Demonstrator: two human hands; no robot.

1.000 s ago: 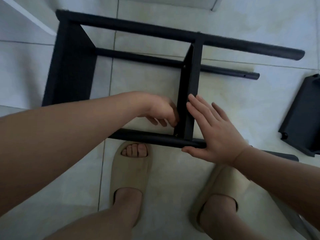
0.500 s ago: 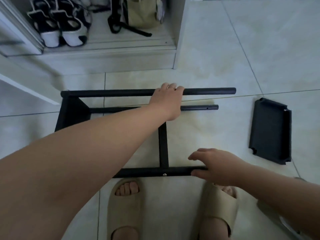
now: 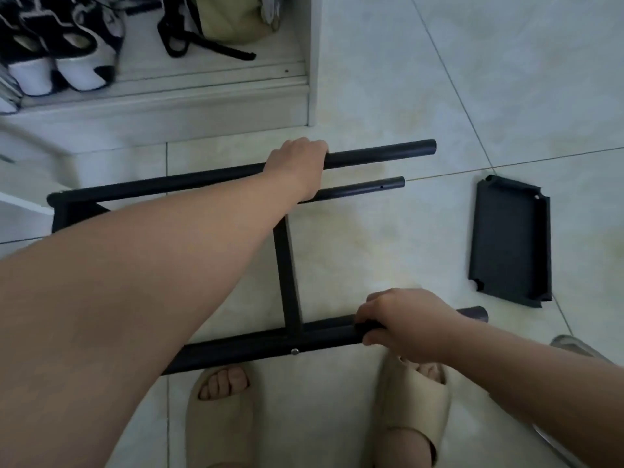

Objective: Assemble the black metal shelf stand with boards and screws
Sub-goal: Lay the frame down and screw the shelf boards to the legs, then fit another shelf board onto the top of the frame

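Your right hand (image 3: pixel 405 319) has closed round the near tube (image 3: pixel 253 346) of the black frame (image 3: pixel 287 265); your left hand (image 3: pixel 297 163) grips the far tube (image 3: pixel 381 155) (one silver screw (image 3: pixel 294 351) shows).

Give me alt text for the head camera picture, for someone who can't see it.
A person's hands grip a black frame lying on a tiled floor: left hand on the far tube, right hand on the near tube. A loose black board lies to the right, feet in slippers show below, and shoes sit in a cabinet at top left.
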